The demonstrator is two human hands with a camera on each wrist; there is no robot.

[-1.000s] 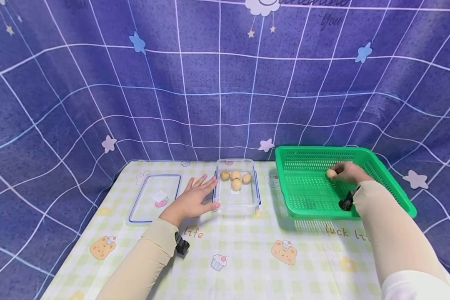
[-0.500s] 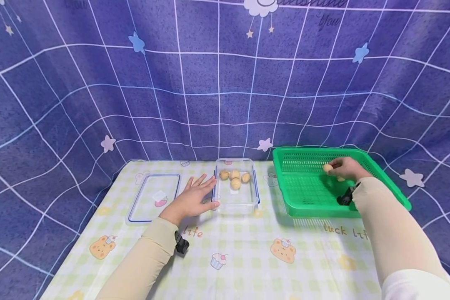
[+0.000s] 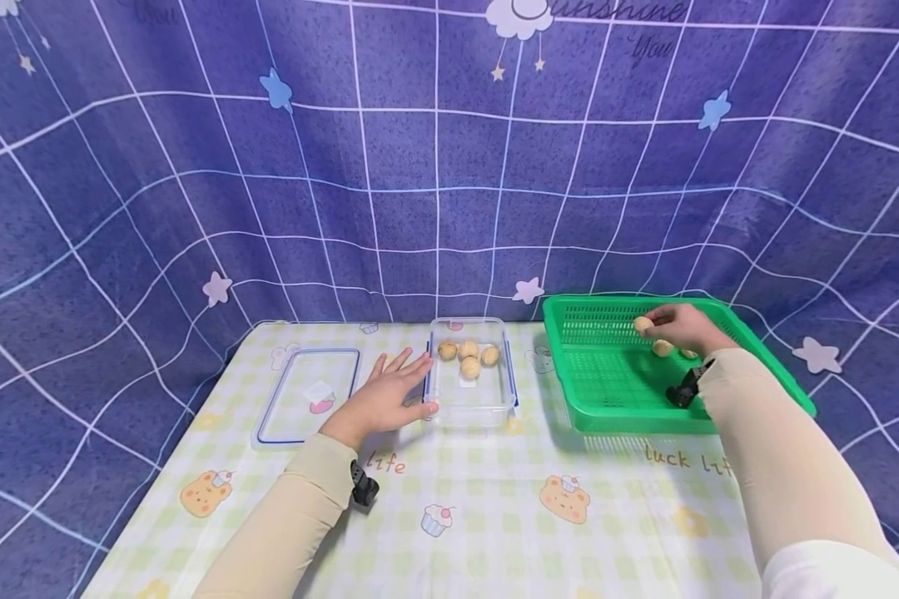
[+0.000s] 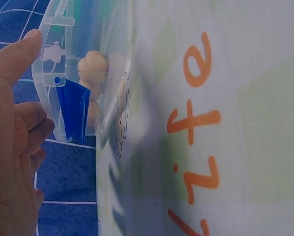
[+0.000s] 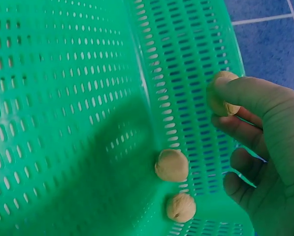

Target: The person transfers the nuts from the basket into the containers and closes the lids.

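Note:
My right hand (image 3: 684, 327) pinches a walnut (image 5: 224, 93) between thumb and fingers, raised over the floor of the green basket (image 3: 614, 420). Two more walnuts lie in the basket below it; the nearer one (image 5: 172, 165) shows beside the other walnut (image 5: 181, 207) in the right wrist view. My left hand (image 3: 385, 398) has its fingers spread, with the fingertips and thumb at the left rim of a clear plastic container (image 3: 494, 399). Several walnuts (image 3: 469, 367) rest inside that container, toward its back. A blue clip (image 4: 74, 110) hangs at its side in the left wrist view.
A clear lid with a blue seal (image 3: 270, 416) lies flat on the table left of my left hand. The checked tablecloth (image 3: 494, 541) spreads across the front. Behind the table hangs a blue grid-patterned cloth (image 3: 389, 208).
My right hand has lifted the walnut off the basket floor and moved a little left and back. The walnuts beneath it have come into view. The left hand stays in place.

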